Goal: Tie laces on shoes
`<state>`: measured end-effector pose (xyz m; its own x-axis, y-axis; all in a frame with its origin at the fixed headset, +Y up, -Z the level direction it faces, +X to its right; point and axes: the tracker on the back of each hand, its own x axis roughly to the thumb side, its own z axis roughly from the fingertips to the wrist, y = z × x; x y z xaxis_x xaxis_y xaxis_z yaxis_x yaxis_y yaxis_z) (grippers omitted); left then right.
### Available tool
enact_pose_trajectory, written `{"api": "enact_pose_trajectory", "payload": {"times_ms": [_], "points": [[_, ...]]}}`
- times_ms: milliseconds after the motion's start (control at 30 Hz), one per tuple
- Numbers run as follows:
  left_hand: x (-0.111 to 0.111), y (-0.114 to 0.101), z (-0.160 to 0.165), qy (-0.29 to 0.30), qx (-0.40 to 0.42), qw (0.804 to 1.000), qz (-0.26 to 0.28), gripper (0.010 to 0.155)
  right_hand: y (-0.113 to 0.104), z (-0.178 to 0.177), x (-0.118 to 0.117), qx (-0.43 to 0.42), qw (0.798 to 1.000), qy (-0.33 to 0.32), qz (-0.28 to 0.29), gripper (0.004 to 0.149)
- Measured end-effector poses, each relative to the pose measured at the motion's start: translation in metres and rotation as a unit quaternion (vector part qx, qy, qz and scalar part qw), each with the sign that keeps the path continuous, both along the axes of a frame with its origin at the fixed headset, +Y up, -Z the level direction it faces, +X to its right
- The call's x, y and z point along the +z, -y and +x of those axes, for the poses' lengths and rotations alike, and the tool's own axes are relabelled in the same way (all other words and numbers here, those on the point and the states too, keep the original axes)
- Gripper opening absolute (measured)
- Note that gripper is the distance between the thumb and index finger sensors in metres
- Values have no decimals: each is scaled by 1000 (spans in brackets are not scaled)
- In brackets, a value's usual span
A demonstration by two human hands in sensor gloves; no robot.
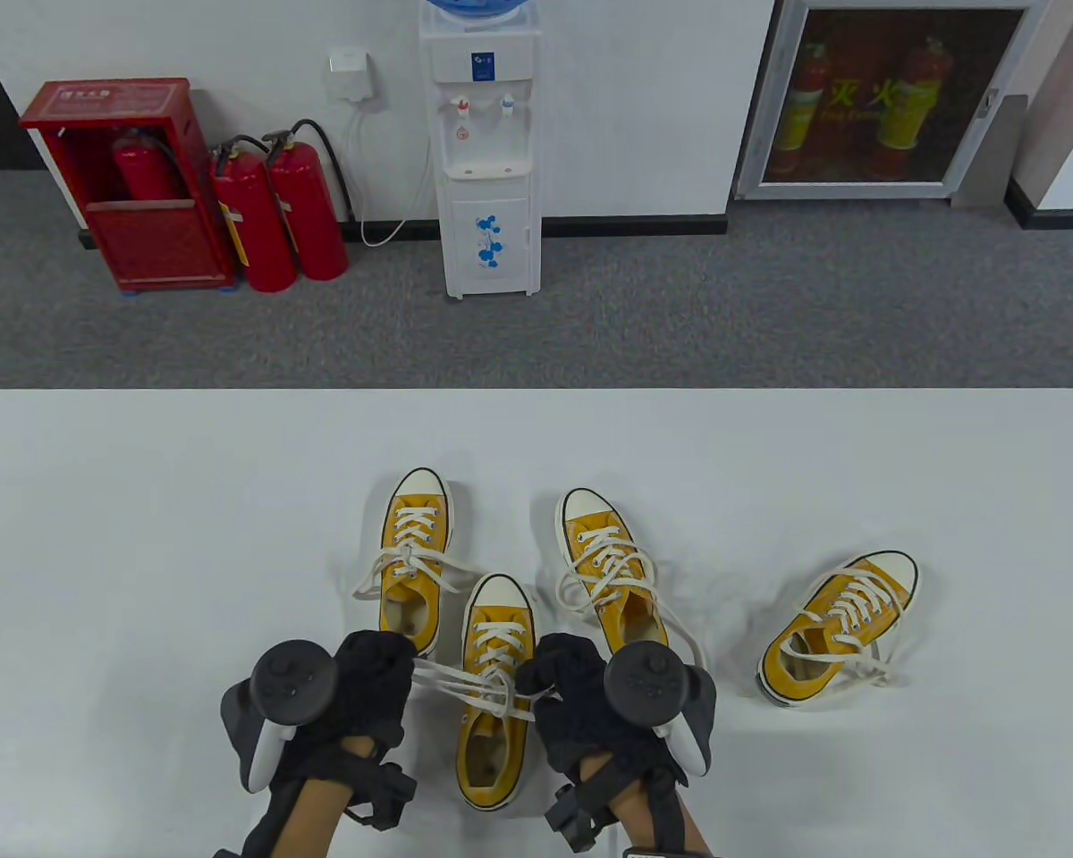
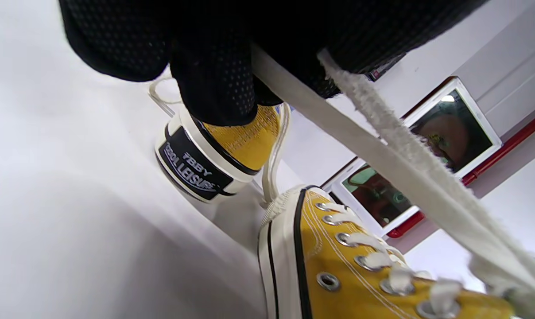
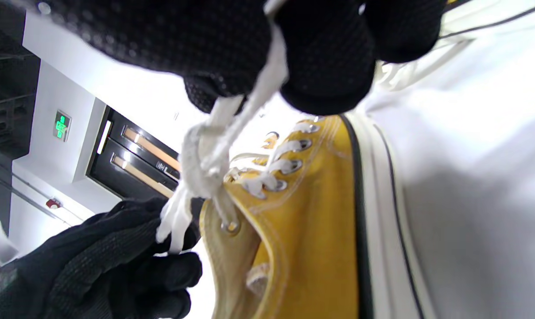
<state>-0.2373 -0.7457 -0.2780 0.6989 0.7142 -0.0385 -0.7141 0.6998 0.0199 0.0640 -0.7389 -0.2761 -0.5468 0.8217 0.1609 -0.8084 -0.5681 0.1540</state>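
Note:
Several yellow canvas shoes with white laces stand on the white table (image 1: pixel 143 536). The nearest shoe (image 1: pixel 494 697) sits between my hands, toe pointing away. My left hand (image 1: pixel 375 679) grips a lace loop (image 1: pixel 447 681) pulled out to the left. My right hand (image 1: pixel 554 684) pinches the other lace end over the shoe's tongue. A knot (image 3: pixel 201 164) sits above the top eyelets in the right wrist view. In the left wrist view two taut lace strands (image 2: pixel 382 146) run from my gloved fingers (image 2: pixel 214 75) toward the shoe (image 2: pixel 351 274).
One yellow shoe (image 1: pixel 416 554) stands behind the near one, another (image 1: pixel 608 572) to its right, and a further one (image 1: pixel 836 626) lies far right, all with loose laces. Beyond the table's far edge stand a water dispenser (image 1: pixel 487 152) and red fire extinguishers (image 1: pixel 277 214).

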Motion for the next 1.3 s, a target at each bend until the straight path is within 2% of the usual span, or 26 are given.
{"api": "enact_pose_trajectory", "payload": {"times_ms": [567, 1067, 1300], "points": [[-2, 2, -14, -32, -29, 999, -18, 39, 9, 22, -9, 56, 997, 60, -11, 45], [-4, 7, -18, -38, -65, 995, -57, 39, 12, 25, -10, 80, 994, 72, -29, 44], [-4, 6, -17, -37, -77, 995, -50, 39, 10, 23, -9, 87, 993, 71, -23, 44]]}}
